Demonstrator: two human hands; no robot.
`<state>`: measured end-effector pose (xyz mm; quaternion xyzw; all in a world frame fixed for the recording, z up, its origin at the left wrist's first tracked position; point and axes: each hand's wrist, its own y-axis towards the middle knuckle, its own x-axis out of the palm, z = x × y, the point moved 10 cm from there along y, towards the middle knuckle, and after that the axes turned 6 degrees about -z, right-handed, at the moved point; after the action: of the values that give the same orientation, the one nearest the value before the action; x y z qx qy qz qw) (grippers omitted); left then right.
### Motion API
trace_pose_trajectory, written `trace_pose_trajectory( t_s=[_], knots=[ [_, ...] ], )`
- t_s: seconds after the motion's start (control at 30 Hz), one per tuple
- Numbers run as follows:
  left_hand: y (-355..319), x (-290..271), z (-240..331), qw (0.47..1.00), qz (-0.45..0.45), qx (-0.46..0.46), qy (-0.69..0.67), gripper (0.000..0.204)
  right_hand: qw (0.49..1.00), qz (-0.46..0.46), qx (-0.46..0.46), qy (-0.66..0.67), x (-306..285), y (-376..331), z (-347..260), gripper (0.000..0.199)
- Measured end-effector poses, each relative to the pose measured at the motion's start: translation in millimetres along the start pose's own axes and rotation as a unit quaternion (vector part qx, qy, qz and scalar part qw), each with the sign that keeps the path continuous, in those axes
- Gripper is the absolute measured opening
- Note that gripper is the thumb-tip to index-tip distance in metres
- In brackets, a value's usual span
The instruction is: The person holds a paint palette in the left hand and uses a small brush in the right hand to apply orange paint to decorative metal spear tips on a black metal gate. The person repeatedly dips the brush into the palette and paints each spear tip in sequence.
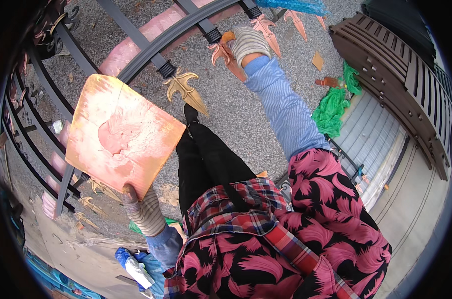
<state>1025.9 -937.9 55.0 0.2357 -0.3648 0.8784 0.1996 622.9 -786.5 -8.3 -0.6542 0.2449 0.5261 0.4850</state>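
Paint board [120,134], a square slab smeared with pink and orange, fills the left centre of the frame, and our left hand [142,209] in a striped glove is closed on its lower edge, holding it up tilted above the ground. A wet pink puddle sits in the middle of the board, so we judge there is paint left to use.

Further out, at the upper centre, our right hand [248,44], also gloved, is clenched around something orange-tipped, probably a small brush or applicator, though we cannot make it out clearly. It rests against a spear-shaped finial [227,56] of the dark metal gate [151,42] lying flat across the gravel floor [246,109].

As for progress, the finials at the top, near the right hand, look pinkish copper, while the one [185,88] at centre, left of it, shows gold. More finials [94,194] at the lower left, beneath the board, look gold too. We judge the coating partly done, with several points remaining.

Beyond, on the right, lie a green cloth [333,107] and a brown slatted panel [400,74].
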Motion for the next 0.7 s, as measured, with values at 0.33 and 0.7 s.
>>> trace_pose_trajectory(
  t_s=[0.33, 0.7],
  knots=[
    [-5.3, 0.3, 3.5, 1.0, -0.004, 0.005, 0.028, 0.074, 0.998, -0.038, 0.035, 0.039, 20.1, 0.1, 32.4, 0.02],
    [-11.0, 9.6, 1.4, 0.999, -0.021, 0.004, 0.029, 0.074, 0.993, -0.068, -0.029, 0.095, -0.5, -29.8, -29.7, 0.027]
  ],
)
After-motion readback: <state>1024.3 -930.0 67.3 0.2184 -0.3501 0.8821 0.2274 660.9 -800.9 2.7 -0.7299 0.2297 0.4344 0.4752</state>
